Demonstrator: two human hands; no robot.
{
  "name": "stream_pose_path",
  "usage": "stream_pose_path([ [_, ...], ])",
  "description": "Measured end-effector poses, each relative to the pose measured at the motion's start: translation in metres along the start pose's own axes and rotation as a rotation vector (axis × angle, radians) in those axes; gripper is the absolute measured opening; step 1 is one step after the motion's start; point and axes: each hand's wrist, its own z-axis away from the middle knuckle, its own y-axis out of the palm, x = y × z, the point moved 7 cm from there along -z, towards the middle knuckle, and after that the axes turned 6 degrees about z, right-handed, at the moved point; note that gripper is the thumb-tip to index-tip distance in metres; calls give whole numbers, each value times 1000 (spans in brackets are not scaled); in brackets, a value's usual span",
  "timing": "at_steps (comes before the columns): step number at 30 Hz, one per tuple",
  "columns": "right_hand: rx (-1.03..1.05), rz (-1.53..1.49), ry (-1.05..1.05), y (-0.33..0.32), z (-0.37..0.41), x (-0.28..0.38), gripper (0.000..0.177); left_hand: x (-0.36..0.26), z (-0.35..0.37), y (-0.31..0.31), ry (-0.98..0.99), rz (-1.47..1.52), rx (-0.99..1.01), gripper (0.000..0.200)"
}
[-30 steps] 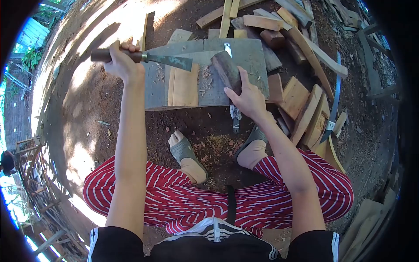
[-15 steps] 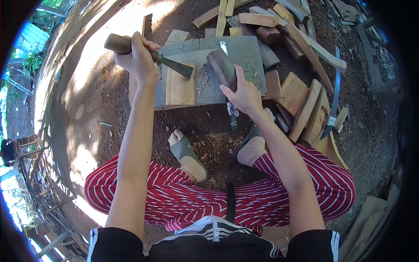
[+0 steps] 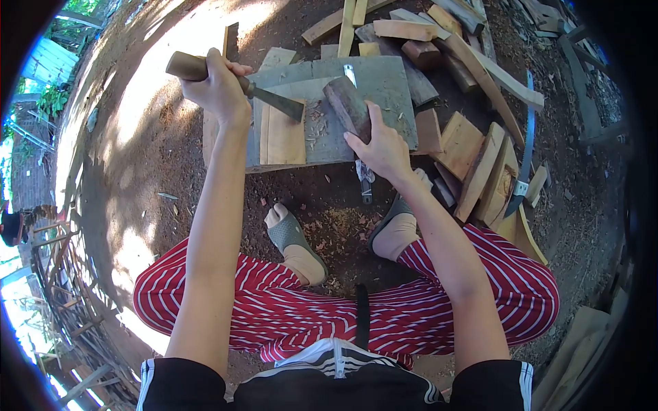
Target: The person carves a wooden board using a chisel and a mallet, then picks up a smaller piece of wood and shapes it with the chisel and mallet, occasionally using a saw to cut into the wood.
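My left hand (image 3: 218,88) is wrapped round the wooden handle of a chisel (image 3: 277,103), whose blade tip is at the upper right of a light wooden block (image 3: 283,137). The block lies on a grey wooden work surface (image 3: 384,82) near its front edge. In my right hand (image 3: 384,147) is a dark wooden mallet (image 3: 348,106), tilted over the surface to the right of the block. Wood shavings (image 3: 317,127) lie between block and mallet.
Cut boards (image 3: 460,147) and beams are piled at the right. A long saw (image 3: 526,151) lies beyond them. A metal tool (image 3: 366,185) hangs at the surface's front edge, above my sandalled feet (image 3: 291,240). A person (image 3: 12,227) shows at the far left.
My left hand and the chisel have shifted very slightly to the right. The person at the far left has moved a little. My right hand and the mallet look almost unchanged.
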Motion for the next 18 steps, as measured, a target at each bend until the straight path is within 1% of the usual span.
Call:
stream_pose_path([
  [4,-22,6,-7,1,-1,0,75,1,-3,1,17,-55,-9,13],
  [6,-20,6,-7,2,-1,-1,75,3,-5,2,22,-86,-16,14],
  [8,-21,7,-5,2,-1,-1,75,6,-8,2,8,-101,-44,20],
  [11,-29,-6,-17,2,-1,-1,75,6,-8,5,-38,-146,-36,20],
  [15,-10,4,1,2,-1,-1,76,6,-3,8,-28,-119,-34,23],
  [18,-8,3,3,4,-1,-3,78,4,4,15,18,-69,11,27],
])
